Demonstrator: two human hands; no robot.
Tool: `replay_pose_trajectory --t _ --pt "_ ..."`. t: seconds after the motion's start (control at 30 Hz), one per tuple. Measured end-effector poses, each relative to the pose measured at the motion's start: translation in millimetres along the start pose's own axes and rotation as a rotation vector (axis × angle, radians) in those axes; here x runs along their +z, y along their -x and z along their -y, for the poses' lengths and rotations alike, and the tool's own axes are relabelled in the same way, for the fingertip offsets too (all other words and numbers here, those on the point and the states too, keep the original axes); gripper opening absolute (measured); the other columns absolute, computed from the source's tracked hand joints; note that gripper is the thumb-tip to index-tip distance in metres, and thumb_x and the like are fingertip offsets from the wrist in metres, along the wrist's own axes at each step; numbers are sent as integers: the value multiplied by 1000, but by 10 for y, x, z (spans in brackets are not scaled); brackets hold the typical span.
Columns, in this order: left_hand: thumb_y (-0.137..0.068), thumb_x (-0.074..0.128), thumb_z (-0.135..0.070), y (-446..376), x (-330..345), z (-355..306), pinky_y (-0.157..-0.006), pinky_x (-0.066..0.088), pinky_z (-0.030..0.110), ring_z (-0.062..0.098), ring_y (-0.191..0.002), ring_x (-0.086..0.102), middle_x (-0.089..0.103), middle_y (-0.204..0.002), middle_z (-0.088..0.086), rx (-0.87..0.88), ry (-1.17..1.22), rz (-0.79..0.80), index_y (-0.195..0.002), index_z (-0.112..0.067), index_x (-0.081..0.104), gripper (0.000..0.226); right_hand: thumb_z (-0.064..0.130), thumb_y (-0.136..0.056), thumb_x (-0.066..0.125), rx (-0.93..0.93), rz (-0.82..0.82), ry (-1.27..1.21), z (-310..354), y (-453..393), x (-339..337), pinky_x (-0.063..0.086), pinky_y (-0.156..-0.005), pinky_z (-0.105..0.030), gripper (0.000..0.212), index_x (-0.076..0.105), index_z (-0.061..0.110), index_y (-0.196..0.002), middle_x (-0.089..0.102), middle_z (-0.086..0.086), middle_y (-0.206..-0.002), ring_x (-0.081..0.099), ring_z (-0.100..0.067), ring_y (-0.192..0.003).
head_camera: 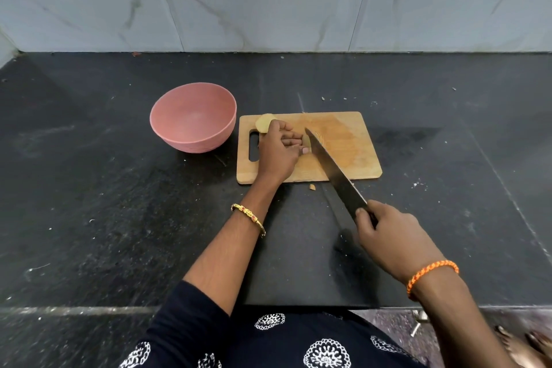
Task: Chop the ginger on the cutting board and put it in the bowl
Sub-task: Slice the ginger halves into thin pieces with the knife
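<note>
A wooden cutting board (352, 143) lies on the dark counter, right of an empty pink bowl (192, 116). My left hand (276, 149) rests on the board's left part with curled fingers holding down a piece of ginger (306, 140), mostly hidden beneath the fingers. Another pale ginger piece (264, 122) lies at the board's far left corner, just behind that hand. My right hand (388, 233) grips the handle of a long knife (331, 167); its blade slants over the board with the tip beside my left fingertips.
A small ginger scrap (312, 187) lies on the black counter (119, 188) just in front of the board. A marble-tiled wall (268, 0) closes the back. The counter's front edge runs close to my body.
</note>
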State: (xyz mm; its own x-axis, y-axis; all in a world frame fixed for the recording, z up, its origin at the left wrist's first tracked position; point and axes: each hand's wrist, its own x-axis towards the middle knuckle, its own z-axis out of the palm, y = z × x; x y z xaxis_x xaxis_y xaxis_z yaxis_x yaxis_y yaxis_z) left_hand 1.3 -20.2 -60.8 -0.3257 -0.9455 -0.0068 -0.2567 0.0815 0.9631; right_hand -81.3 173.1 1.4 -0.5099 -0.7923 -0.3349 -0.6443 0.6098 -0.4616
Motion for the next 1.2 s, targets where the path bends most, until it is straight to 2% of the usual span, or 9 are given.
replay_pose_trajectory --t 0.1,0.2,0.4,0.73,1.0,1.1,1.2 --pt "-75 73 -2 -2 -1 15 -68 51 7 4 -84 62 66 -102 6 14 15 -12 -106 -9 50 39 31 -96 38 -19 -93 -63 42 -44 45 51 -62 -36 23 54 18 -85 58 -8 -66 59 -30 -63" --pt "-74 74 -2 1 8 29 -70 52 9 6 -86 63 66 -99 5 29 14 -20 -102 -11 51 38 31 -96 38 -36 -120 -66 110 -204 104 51 -64 -38 24 52 18 -82 56 -8 -65 57 -32 -66" --pt "-73 75 -3 -11 9 48 -69 51 8 6 -86 63 66 -97 4 39 22 -22 -100 -11 50 38 29 -97 36 -58 -115 -28 182 -410 164 43 -62 -33 26 43 16 -76 47 -5 -61 51 -33 -67" --pt "-71 77 -2 -41 21 51 -66 50 6 7 -82 64 66 -93 7 60 -1 -35 -97 -10 49 39 31 -98 33 -69 -100 17 225 -498 225 51 -67 -41 25 41 15 -80 52 -11 -68 57 -38 -70" --pt "-71 76 0 -35 42 43 -65 49 6 4 -82 65 67 -92 9 52 -2 -53 -95 -10 48 39 29 -98 33 -62 -112 36 251 -549 249 49 -65 -39 24 41 14 -82 50 -11 -69 56 -39 -72" --pt "-73 74 4 -29 57 34 -62 48 6 1 -76 64 68 -90 10 51 -14 -59 -96 -7 49 35 29 -98 33 -41 -92 39 201 -591 203 48 -68 -40 25 43 12 -82 46 -7 -66 55 -38 -73" --pt "-73 72 6 -20 64 23 -60 46 4 -2 -71 62 68 -87 8 51 -33 -72 -96 -4 51 33 28 -99 34 -58 -71 27 159 -609 158 46 -65 -36 26 41 13 -78 45 -6 -64 52 -35 -69"
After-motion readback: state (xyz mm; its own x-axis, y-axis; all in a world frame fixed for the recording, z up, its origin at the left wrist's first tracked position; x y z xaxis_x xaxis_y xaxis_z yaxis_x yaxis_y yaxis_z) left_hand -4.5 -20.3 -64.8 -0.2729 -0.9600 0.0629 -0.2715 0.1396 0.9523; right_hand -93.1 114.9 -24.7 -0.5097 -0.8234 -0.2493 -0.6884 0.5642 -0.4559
